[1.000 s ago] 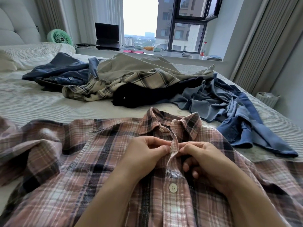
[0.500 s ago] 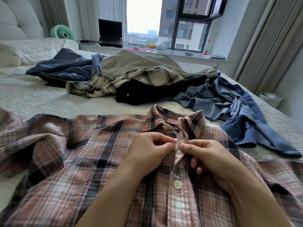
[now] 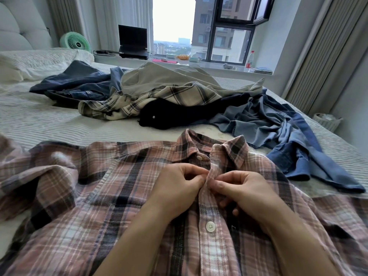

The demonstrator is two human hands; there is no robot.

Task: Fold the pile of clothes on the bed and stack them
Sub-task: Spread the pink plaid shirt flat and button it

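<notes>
A pink plaid shirt lies spread face up on the bed in front of me, collar pointing away. My left hand and my right hand both pinch its button placket just below the collar, fingertips meeting at the front edge. One white button shows at the collar and another below my hands. Behind the shirt lies the unfolded pile: a beige plaid shirt, a black garment, a blue denim shirt, a tan garment and dark blue clothes.
The striped white bed cover shows between the shirt and the pile. A pillow lies at the far left. A green fan, a laptop and a bottle stand on the windowsill. A white bin stands on the floor at right.
My fingers have kept working the same spot on the placket. A button that showed between my fingertips half a second ago is now hidden under the fabric.
</notes>
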